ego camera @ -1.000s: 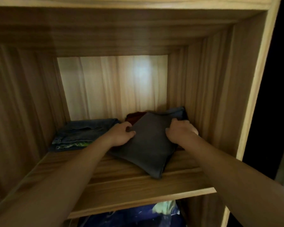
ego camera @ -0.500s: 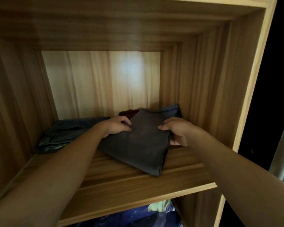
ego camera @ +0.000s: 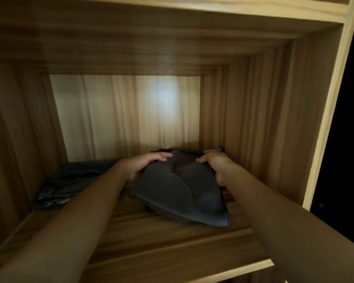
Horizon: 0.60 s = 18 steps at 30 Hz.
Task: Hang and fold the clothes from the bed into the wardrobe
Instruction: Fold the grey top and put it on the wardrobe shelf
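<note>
**Inside the wardrobe, folded grey garment held from both sides**

At the far left of the wooden shelf (ego camera: pixel 172 242), folded jeans (ego camera: pixel 70 180), lying flat near the side wall. Just right of them, the left hand (ego camera: pixel 143 164), fingers (ego camera: pixel 161 156) curled over the left edge of the grey garment (ego camera: pixel 180 193) and gripping it. On the shelf's right half, that garment, folded, near corner pointing toward the shelf front. At its right edge, the right hand (ego camera: pixel 215 162), fingers bent over the cloth, gripping too.
</note>
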### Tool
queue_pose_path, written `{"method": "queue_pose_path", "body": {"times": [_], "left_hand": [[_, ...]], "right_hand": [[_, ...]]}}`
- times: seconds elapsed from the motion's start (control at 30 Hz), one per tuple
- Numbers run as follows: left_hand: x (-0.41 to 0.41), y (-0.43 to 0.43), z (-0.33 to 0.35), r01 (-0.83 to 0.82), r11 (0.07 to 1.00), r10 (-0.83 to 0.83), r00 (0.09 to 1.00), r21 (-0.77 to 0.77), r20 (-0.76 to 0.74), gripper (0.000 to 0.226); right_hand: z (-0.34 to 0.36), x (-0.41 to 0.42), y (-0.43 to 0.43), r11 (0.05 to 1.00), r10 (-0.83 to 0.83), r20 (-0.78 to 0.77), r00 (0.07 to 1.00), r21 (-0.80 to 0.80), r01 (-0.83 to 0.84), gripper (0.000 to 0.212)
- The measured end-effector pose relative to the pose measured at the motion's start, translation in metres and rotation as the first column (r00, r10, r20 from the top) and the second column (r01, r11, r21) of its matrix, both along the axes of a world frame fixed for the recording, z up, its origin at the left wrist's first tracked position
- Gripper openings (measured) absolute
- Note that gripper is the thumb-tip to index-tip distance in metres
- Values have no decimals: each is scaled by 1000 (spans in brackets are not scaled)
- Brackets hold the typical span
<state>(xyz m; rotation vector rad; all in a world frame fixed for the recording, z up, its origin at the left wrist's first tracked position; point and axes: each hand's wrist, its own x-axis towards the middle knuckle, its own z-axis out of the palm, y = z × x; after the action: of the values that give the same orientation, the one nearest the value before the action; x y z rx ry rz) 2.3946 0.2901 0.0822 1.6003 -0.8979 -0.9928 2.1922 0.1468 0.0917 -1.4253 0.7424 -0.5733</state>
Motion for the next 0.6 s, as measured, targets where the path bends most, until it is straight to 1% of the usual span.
{"method": "queue_pose_path", "body": {"times": [0.07, 0.13, 0.17, 0.23, 0.3, 0.33, 0.37, 0.4, 0.47, 0.5, 0.53, 0.6], "left_hand": [[-6, -10, -1, -18, 1000, 19, 1000, 16, -3, 31], [-9, -21, -4, -55, 998, 54, 996, 20, 77, 32], [-9, -25, -6, -80, 997, 81, 989, -13, 121, 38], [-7, -28, -5, -137, 978, 160, 977, -158, 143, 48], [-2, -27, -1, -235, 914, 271, 960, -330, 67, 51], [1, -27, 1, -297, 882, 330, 943, -366, 32, 50], [3, -26, 3, -342, 870, 374, 927, -354, 22, 49], [1, -24, 2, -356, 885, 384, 922, -299, 39, 49], [-5, -17, -4, -298, 945, 312, 945, -131, 95, 52], [-6, -14, -9, -268, 960, 274, 958, -78, 85, 52], [-8, -10, -12, -259, 964, 262, 964, -54, 45, 51], [-8, -1, -15, -257, 965, 257, 966, -46, -15, 46]], "right_hand": [[1, 9, -3, 997, -18, -17, 1000, -70, 17, 65], [2, 20, -5, 986, -49, 20, 999, -161, 51, 60], [3, 26, -5, 976, -50, 39, 998, -209, 57, 58], [14, 37, -6, 953, -28, 73, 997, -299, 49, 57], [29, 47, -16, 927, -19, 88, 996, -373, 50, 57], [36, 50, -24, 906, -28, 62, 998, -420, 51, 55], [42, 53, -33, 879, -49, 4, 999, -475, 45, 54], [45, 54, -41, 847, -77, -96, 992, -532, 14, 54], [39, 52, -48, 785, -129, -315, 940, -612, -97, 54], [31, 50, -46, 772, -138, -387, 912, -619, -146, 52], [22, 48, -42, 788, -123, -432, 893, -590, -177, 48], [5, 42, -35, 832, -108, -435, 894, -531, -158, 41]]}}
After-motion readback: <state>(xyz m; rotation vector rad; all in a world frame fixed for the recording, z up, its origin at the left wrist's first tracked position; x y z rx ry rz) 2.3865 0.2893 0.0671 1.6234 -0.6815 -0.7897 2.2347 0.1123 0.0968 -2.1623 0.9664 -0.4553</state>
